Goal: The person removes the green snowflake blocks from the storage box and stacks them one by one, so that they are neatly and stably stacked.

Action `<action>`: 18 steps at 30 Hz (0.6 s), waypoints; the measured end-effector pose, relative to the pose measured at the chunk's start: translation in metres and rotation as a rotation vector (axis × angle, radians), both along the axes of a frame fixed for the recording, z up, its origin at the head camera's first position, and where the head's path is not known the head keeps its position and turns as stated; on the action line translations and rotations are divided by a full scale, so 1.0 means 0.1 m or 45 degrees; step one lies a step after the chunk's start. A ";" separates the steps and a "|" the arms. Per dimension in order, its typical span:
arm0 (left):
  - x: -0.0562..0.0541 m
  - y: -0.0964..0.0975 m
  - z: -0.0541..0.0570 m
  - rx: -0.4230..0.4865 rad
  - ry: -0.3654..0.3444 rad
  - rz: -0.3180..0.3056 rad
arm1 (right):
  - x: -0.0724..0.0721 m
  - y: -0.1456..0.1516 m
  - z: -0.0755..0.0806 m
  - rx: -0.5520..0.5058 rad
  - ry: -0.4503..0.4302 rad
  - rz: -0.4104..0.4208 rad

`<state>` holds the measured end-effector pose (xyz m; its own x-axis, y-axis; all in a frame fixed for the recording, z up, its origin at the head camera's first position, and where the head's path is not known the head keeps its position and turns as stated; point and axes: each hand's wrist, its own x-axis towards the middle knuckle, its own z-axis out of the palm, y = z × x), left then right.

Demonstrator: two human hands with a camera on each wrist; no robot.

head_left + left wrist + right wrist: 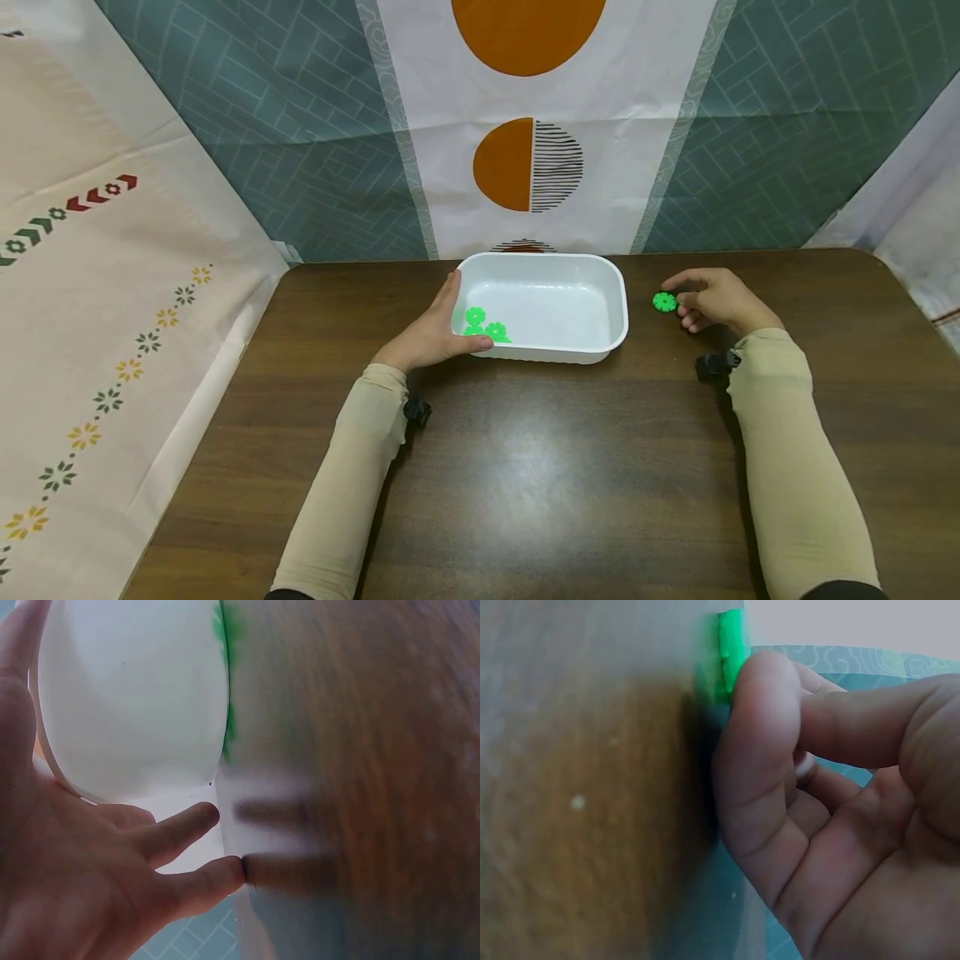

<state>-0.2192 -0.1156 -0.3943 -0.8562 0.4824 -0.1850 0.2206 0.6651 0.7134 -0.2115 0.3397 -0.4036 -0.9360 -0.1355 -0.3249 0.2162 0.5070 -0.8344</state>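
Note:
My left hand (427, 335) rests spread against the left end of a white plastic tray (558, 348), its thumb along the near rim and fingers up the side. In the left wrist view, two straight fingers (196, 889) lie low by the tabletop. Several green notched discs (476, 316) sit inside the tray at its near left corner. To the right of the tray, my right hand (716, 302) has its fingertips at the edge of another green disc (664, 302). That disc (735, 649) shows edge-on in the right wrist view, partly hidden behind a curled finger.
The tray stands near the back edge of a dark brown wooden table (517, 492). Behind it hangs a patterned curtain (337, 125). A white cloth with flower motifs (172, 275) lies along the left side. A small black device (717, 365) is worn at the right wrist.

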 end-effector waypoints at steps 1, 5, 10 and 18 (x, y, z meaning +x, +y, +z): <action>0.00 0.00 0.00 -0.001 0.003 -0.001 | 0.00 -0.01 0.02 -0.001 0.014 -0.007; 0.00 0.00 0.00 -0.001 -0.001 0.004 | 0.01 -0.09 0.13 -0.014 0.097 -0.037; 0.00 0.00 0.00 0.010 -0.006 0.005 | 0.00 -0.29 0.36 -0.076 0.220 -0.050; -0.01 -0.01 -0.01 0.029 -0.010 -0.008 | -0.08 -0.77 0.76 -0.073 0.296 0.042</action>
<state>-0.2204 -0.1166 -0.3949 -0.8517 0.4920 -0.1804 0.2192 0.6471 0.7302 -0.2190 0.2624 -0.3271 -0.9795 -0.1791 -0.0918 -0.0012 0.4612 -0.8873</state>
